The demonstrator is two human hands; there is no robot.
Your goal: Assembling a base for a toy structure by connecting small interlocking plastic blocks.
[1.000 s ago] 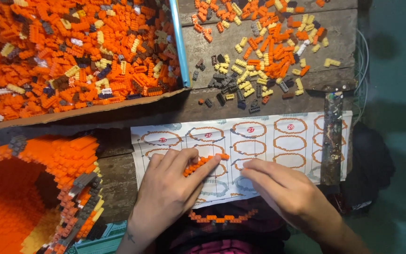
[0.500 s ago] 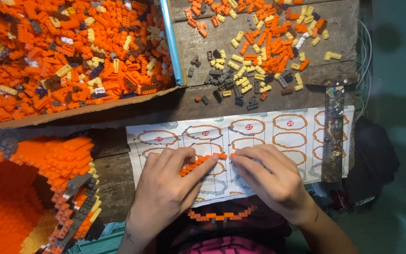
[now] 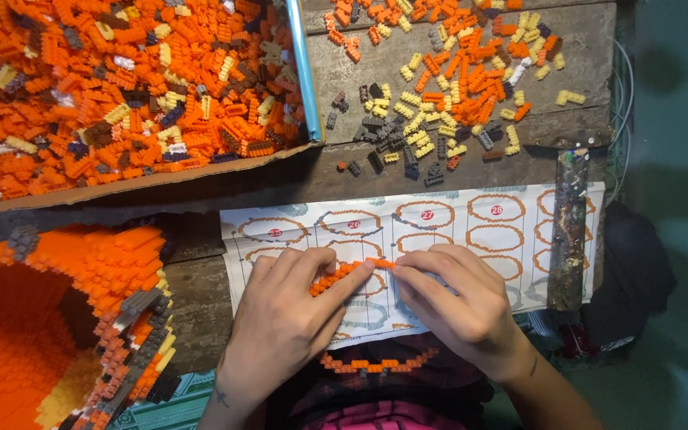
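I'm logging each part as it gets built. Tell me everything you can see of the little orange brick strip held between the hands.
The orange brick strip is a thin, slightly curved row of tiny plastic-looking blocks, joined end to end. It lies slanted, its right end higher, over the printed instruction sheet. The left hand pinches its lower left part; the right hand presses fingertips at its upper right end. Fingers hide part of it.

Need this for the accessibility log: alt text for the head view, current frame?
Both hands, left hand and right hand, press a curved strip of small orange bricks onto a printed instruction sheet on a wooden table. A tray of mostly orange bricks sits upper left, loose sorted bricks upper right, a large orange brick model lower left.
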